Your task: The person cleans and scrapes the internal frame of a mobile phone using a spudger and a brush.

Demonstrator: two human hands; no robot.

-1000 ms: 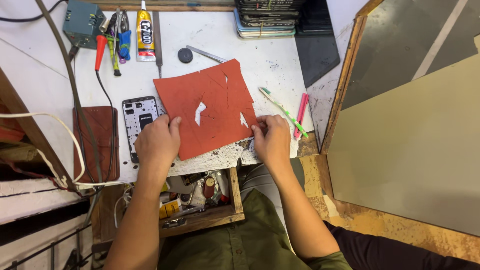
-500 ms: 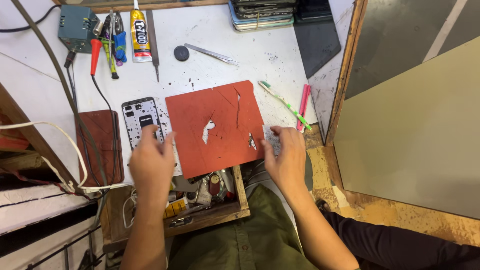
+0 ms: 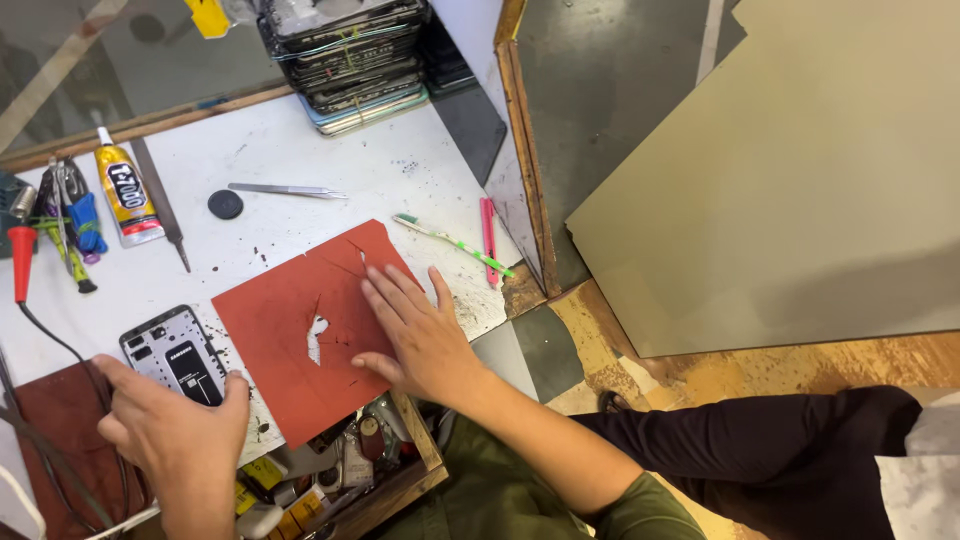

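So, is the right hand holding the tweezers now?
No, the right hand lies flat and open on the red mat, while the tweezers rest apart on the white table.

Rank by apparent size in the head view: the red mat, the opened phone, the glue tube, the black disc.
1. red mat
2. opened phone
3. glue tube, close to the phone, so unsure
4. black disc

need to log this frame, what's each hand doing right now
Left hand: curled at the phone frame, thumb beside it; a grip cannot be told.
Right hand: open, flat on the red mat, holding nothing.
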